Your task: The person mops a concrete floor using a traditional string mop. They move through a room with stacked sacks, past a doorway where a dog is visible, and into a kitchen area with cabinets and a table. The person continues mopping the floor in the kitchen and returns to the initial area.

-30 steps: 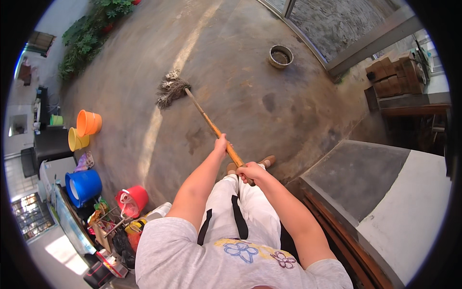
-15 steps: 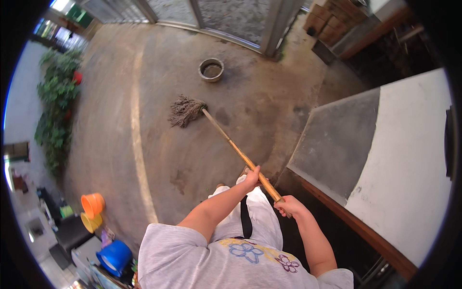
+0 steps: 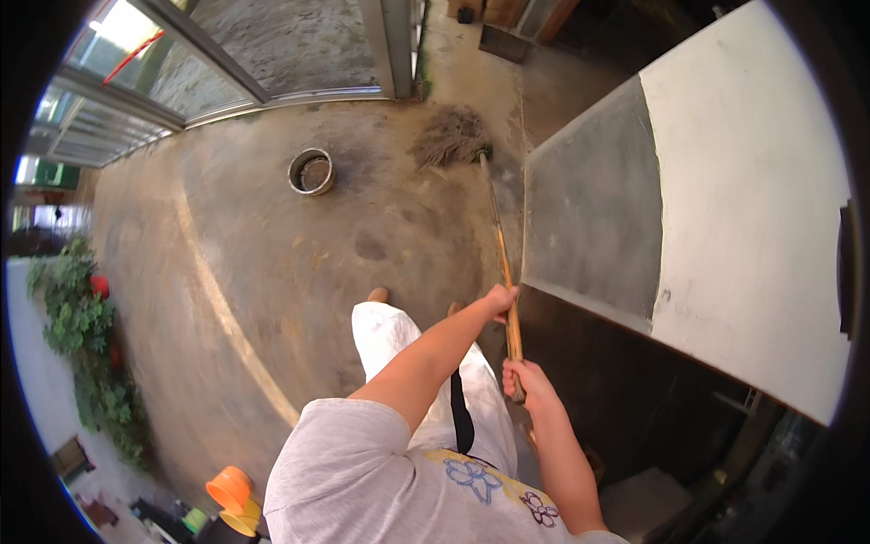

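A string mop with a long bamboo handle lies with its grey-brown strands spread on the concrete floor, close to the doorway post. My left hand is wrapped round the handle partway up. Lower down, my right hand grips the handle near its end, beside my hip. The pole runs from my hands away to the mop head, almost straight ahead. Left of the mop head stands a round metal basin on the floor; its inside looks dark.
A grey-and-white wall juts in at my right. Glass sliding doors stand at the far side. Green plants line the left. An orange bucket and a yellow bucket are at the lower left. My shoe shows ahead.
The mop head has swung right and farther off, from left of the basin to right of it. My view has turned right, and both hands still hold the handle.
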A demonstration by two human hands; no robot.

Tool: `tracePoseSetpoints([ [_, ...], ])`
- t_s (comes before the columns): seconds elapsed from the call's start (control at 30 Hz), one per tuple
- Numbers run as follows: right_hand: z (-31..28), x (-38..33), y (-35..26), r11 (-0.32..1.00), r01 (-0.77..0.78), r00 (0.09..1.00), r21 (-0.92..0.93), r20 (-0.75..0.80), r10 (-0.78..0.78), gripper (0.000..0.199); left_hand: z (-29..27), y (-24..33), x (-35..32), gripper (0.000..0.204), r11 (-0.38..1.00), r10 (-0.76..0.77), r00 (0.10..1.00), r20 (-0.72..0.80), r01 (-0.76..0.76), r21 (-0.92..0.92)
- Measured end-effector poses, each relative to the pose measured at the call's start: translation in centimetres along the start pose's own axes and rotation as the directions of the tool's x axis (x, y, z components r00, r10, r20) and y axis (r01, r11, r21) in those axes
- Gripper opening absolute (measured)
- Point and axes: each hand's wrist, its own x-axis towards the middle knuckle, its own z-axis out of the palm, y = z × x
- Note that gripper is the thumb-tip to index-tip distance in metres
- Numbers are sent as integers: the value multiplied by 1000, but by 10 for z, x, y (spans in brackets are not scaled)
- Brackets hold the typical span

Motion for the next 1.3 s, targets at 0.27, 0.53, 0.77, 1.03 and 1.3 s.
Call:
tracePoseSetpoints([
  [0.27, 122, 46, 42, 925, -10, 999, 381, 47, -8, 12, -94, 16, -22, 49, 816, 82, 972, -220, 61, 575],
  [0.53, 163, 1, 142, 851, 92, 995, 517, -15, -98, 10, -112, -48, -66, 51, 765, -28, 988, -155, 121, 632],
  [0.77, 185, -43, 308, 761, 147, 988, 632, -126, -87, 9, -90, -206, -126, 55, 603, -44, 992, -120, 122, 789],
  [1.03, 222, -104, 519, 621, 205, 975, 756, -212, -65, 10, -68, -386, -242, 52, 454, -204, 979, -3, 97, 886],
  [1.3, 319, -172, 559, 431, 137, 990, 892, -112, -84, 10, -118, -466, -287, 25, 726, -433, 895, 103, 279, 629],
])
